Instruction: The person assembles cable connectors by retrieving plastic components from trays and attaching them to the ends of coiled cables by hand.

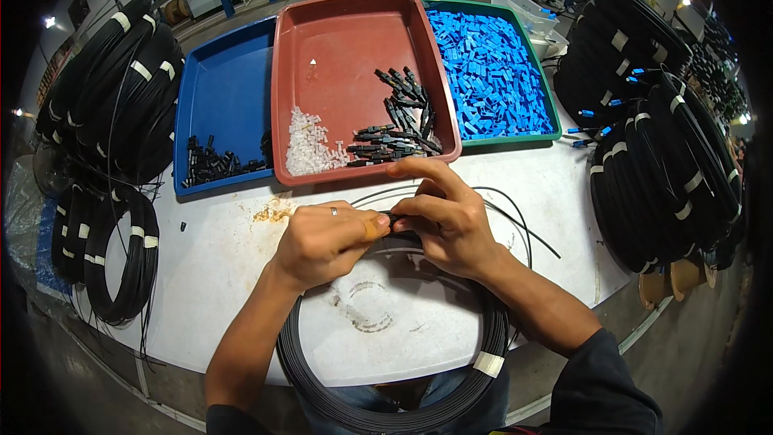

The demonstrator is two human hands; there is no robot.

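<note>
Nearest, looped over the surface (241, 290) edge: a black cable coil (386, 411) with a white tape band. Above it, left hand (326, 242) then right hand (447, 217), fingers (372, 228) of both pinched shut on the cable end (392, 218), lying left-to-right between them. Beyond: blue tray (225, 89), red tray (346, 56), green tray (491, 64).

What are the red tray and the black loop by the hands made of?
The red tray looks like moulded plastic: smooth, faintly glossy, with rounded rims. The black coil seems to be rubbery, plastic-jacketed cable: matte, thin strands bending evenly, bound with white tape.
</note>
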